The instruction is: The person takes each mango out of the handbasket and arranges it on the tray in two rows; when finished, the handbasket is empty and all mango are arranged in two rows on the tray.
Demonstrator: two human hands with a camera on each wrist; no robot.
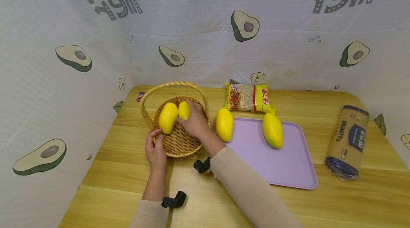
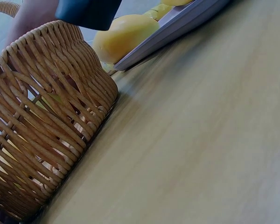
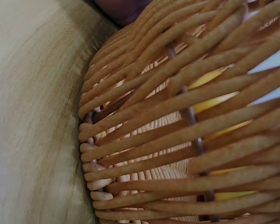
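A wicker basket [image 1: 179, 156] with a tall arched handle stands on the wooden table; its woven side [image 2: 46, 102] fills much of both wrist views. Inside it, one yellow mango [image 1: 168, 117] lies at the left. My right hand [image 1: 196, 122] reaches into the basket and grips a second mango [image 1: 183, 109], which the fingers partly cover. At the basket's left front rim, my left hand [image 1: 156, 152] holds the edge with thumb and fingers. Two more mangoes are at the lilac tray [image 1: 275, 167]: one [image 1: 225, 125] at its left edge, another [image 1: 273, 130] near the back.
Behind the tray lies a yellow noodle packet [image 1: 246, 98]. A spaghetti package [image 1: 348, 142] lies at the right. A small purple wrapper [image 1: 140, 96] sits left of the basket handle. An avocado-print curtain [image 1: 205, 35] encloses the table at the back and sides.
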